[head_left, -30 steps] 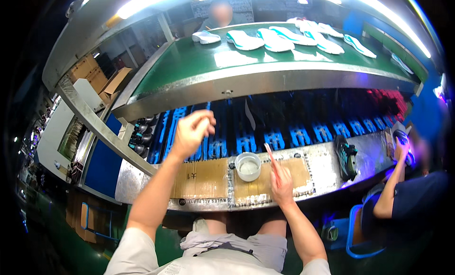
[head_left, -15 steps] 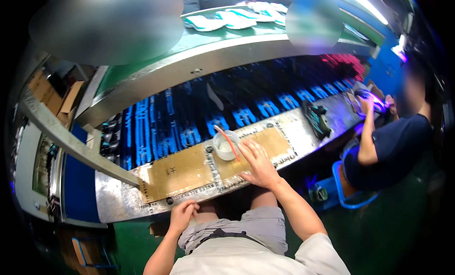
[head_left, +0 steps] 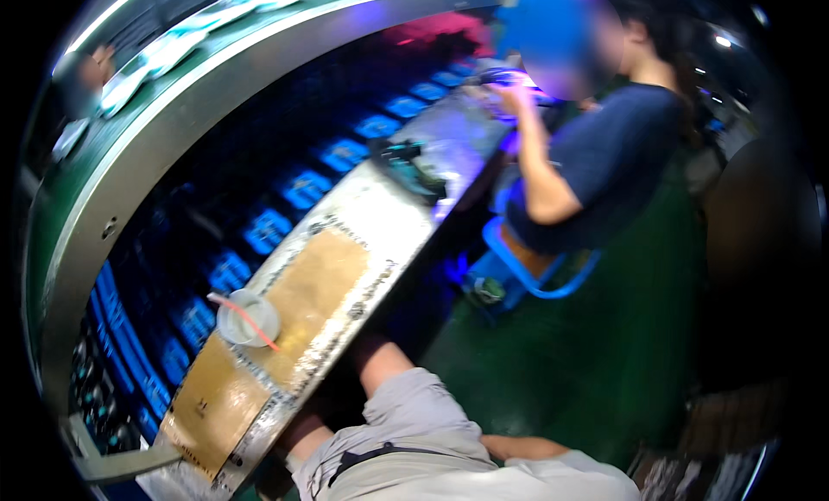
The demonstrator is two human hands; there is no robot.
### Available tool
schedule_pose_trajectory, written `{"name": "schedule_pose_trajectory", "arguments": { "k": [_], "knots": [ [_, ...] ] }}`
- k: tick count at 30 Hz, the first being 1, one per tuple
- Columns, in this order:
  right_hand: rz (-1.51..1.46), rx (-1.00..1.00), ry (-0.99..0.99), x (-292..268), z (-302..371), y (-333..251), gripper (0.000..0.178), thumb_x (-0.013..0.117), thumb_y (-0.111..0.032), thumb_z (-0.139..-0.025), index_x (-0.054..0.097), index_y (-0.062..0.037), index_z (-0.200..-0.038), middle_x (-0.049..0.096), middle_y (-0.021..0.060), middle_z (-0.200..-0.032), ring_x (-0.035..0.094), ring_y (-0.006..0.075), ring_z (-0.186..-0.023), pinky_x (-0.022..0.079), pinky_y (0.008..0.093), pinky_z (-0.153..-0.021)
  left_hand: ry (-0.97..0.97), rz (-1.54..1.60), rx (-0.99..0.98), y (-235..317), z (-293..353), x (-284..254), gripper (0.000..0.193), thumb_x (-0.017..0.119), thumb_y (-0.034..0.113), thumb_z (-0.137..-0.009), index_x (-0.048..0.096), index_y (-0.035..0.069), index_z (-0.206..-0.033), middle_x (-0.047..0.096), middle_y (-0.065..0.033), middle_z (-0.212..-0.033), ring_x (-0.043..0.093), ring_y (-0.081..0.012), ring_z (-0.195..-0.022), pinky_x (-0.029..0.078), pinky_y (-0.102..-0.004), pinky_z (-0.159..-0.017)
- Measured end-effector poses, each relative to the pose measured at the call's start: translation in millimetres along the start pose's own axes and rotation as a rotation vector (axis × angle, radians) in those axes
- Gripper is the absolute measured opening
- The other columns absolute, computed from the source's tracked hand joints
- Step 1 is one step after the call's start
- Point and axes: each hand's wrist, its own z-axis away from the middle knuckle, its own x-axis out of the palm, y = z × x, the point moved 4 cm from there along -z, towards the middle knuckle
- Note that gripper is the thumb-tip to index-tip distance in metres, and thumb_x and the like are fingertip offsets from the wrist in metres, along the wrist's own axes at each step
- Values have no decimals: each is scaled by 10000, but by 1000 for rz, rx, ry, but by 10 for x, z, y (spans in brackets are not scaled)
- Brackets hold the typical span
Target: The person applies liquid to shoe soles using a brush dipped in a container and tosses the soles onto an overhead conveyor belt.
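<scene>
My left hand is outside the picture. My right forearm (head_left: 525, 447) runs beside my grey shorts (head_left: 419, 415), and the hand at its end is hidden by them. A white plastic cup (head_left: 259, 304) stands on the bench with a thin red-orange stick-like handle (head_left: 246, 318) lying across its rim. Under and beside the cup lie two brown cardboard sheets (head_left: 321, 272). Neither of my hands is seen touching the cup or the handle.
A metal bench (head_left: 345, 212) slants to the upper right, with a dark shoe (head_left: 413, 166) on it. A co-worker (head_left: 604, 156) sits on a blue-framed chair (head_left: 553, 289), hands at a purple-lit object. A conveyor (head_left: 112, 173) carries white and teal pieces (head_left: 173, 48).
My view has swung to the right, blurring the picture. My right hand has left the cup and gone down beside my hip. My left hand has dropped out of view.
</scene>
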Motion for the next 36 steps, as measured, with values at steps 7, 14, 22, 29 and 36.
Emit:
{"name": "schedule_pose_trajectory", "arguments": {
  "k": [7,14,22,29,36],
  "knots": [
    [238,15,167,26,216,-381,428,656,-315,-1023,708,12,-1294,753,156,-1226,698,277,-1116,515,406,-1034,-147,30,-284,86,771,366,237,655,178,-987,750,-31,-1045,775,-100,-936,689,-203,-793,559,-362,-722],
    [347,122,198,224,471,-678,402,672,-298,-1009,723,10,-1262,762,152,-1197,704,273,-1091,523,402,-1014,-191,18,-505,372,1584,310,256,659,176,-979,746,-31,-1101,783,-111,-973,705,-209,-837,569,-369,-759],
    [488,46,160,-68,145,-820,372,689,-278,-993,741,8,-1225,772,148,-1164,711,269,-1062,532,397,-990,-257,-16,-470,-11,1531,490,294,663,174,-970,742,-32,-1164,793,-123,-1015,723,-217,-887,581,-377,-802],
    [812,-156,128,-391,-218,-1285,346,704,-261,-979,756,5,-1193,780,145,-1135,718,266,-1037,540,393,-970,-339,-61,-212,-730,737,712,336,667,171,-962,738,-32,-1220,801,-134,-1052,739,-223,-931,591,-384,-840],
    [979,-838,401,-280,248,-2570,170,641,-129,-968,726,11,-924,719,81,-789,660,164,-718,530,329,-665,283,-120,610,1105,159,172,405,606,259,-986,708,7,-1286,731,-289,-1154,722,-416,-1096,562,-444,-958]
  ]
}}
